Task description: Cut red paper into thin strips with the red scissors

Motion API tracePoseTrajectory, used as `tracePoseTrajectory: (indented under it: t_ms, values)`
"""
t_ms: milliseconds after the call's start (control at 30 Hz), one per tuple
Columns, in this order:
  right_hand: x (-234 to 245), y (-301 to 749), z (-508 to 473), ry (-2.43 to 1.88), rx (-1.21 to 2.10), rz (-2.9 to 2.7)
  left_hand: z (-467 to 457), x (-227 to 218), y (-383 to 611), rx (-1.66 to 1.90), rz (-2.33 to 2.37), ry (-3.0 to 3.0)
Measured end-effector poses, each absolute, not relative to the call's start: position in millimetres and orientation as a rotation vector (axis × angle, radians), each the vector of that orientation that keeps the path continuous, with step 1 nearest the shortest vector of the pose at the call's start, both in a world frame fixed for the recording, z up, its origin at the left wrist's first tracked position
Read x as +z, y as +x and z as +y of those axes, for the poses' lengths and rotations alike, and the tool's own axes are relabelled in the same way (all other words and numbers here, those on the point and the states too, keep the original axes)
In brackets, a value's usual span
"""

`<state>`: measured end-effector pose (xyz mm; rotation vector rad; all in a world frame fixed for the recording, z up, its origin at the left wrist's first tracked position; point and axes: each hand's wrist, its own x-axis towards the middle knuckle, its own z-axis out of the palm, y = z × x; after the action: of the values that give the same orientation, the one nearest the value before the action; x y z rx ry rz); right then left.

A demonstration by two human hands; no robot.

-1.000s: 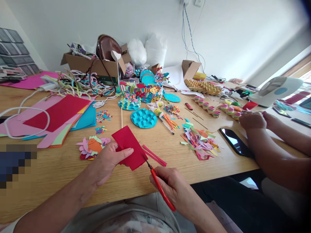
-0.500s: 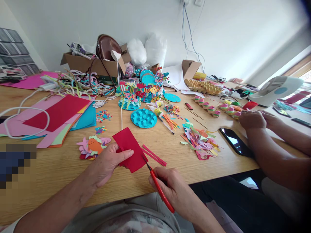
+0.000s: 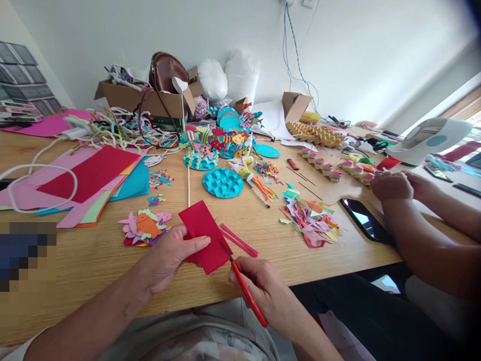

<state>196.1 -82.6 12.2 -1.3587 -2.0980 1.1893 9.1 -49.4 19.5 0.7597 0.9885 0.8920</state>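
My left hand (image 3: 169, 256) pinches a red paper sheet (image 3: 203, 233) just above the near part of the wooden table (image 3: 93, 260), thumb on top. My right hand (image 3: 263, 290) grips red-handled scissors (image 3: 242, 285), whose blades meet the sheet's right edge. Two cut red strips (image 3: 238, 240) lie on the table just right of the sheet. A paper fish cutout (image 3: 146, 226) lies left of my left hand.
Stacked coloured sheets (image 3: 90, 183) lie at the left under a white cable. Teal paper discs (image 3: 222, 181) and paper scraps (image 3: 308, 218) fill the middle. Another person's hands (image 3: 393, 186) work at the right beside a black phone (image 3: 366, 220). Cardboard boxes (image 3: 150, 100) stand at the back.
The red sheet and my left hand have shifted slightly right and nearer. The scissors have crept a little further along the sheet's edge.
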Motion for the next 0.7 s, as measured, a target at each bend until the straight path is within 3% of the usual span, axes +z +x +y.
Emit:
tracePoseTrajectory:
  t_ms: [700]
  values:
    - [9.8,192.9,-81.2,-1.366,1.167,-2.099,-53.6,13.1,7.9,0.835,0.976,0.727]
